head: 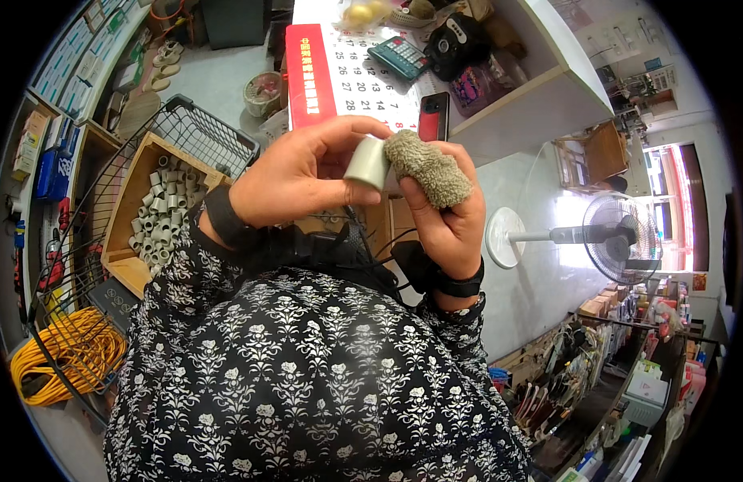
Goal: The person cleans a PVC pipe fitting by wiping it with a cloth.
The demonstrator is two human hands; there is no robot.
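Between the thumb and fingers of my left hand [299, 172] is a pale grey plastic pipe coupling [369, 162], tilted, with its wider end towards me. My right hand [446, 223] grips a bunched olive-grey terry cloth [428, 169]. The cloth meets the right side of the coupling near its upper end. Both hands are raised in front of my body, close together. To the left, a wooden box [123, 241] holds a heap of similar grey pipe fittings [165, 208].
A wire cart [206, 129] surrounds the box. Ahead, a counter carries a calendar [362, 78], a calculator [398, 57] and a smartphone [434, 114]. A pedestal fan [615, 238] stands at right. Coiled yellow cable [70, 355] lies lower left; loaded shelves [612, 385] fill the lower right.
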